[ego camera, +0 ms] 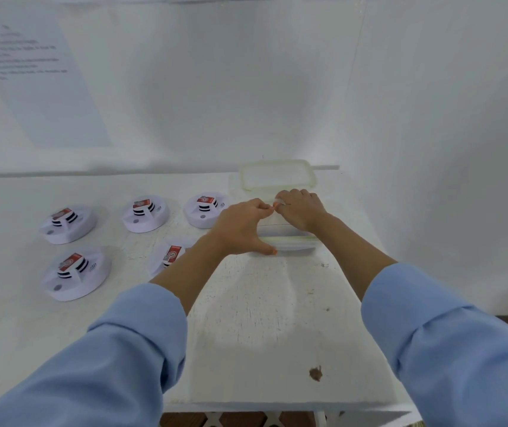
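Two-handed grip on clear rectangular container [289, 241]

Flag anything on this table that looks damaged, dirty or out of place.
A brown blotch mars the white painted table near its front edge, and paint between the arms looks worn and crackled. Nothing has spilled round the clear rectangular plastic container.

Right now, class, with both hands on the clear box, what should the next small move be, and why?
Probably free the left hand and reach for the nearest smoke detector. Both that hand and the right hand hold the clear container. Its lid lies off behind it, and the detectors sit on the table to its left, seemingly waiting to be packed.
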